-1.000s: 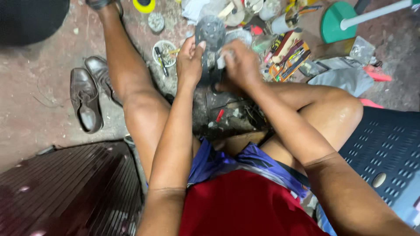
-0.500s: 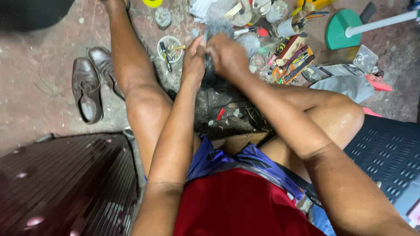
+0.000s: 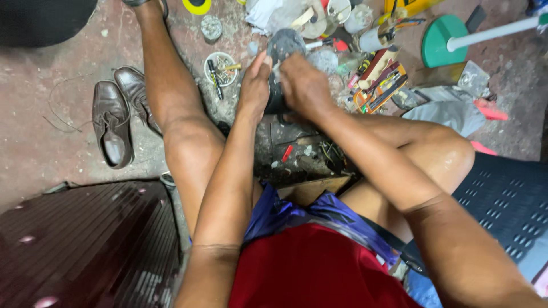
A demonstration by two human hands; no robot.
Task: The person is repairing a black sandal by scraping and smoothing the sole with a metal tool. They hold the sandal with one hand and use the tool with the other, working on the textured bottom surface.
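— Down on the floor point(image 3: 40, 142), between the person's bent knees, what do the hands have?

— Both are on a dark shoe point(image 3: 283, 48), stood up so its grey sole faces the camera. The left hand point(image 3: 255, 85) clasps the near-left edge, its fingers curled shut on the side of the shoe. The right hand point(image 3: 305, 85) covers the lower right part; its fingers are bent over the shoe, probably pinching something small against it, though the view is too blurred to tell what.

— How does the shoe lie?

— Its long axis runs away from the person, toe end farthest out, heel end down between the two palms. Both hands sit at that near end, about equally close; the right one lies more on top of it.

— What is around?

— A pair of brown leather shoes point(image 3: 117, 117) sits well apart beyond the left leg. A round tin of small tools point(image 3: 220, 68) is just left of the hands, and a clutter of tools point(image 3: 379, 77) spreads beside the right hand.
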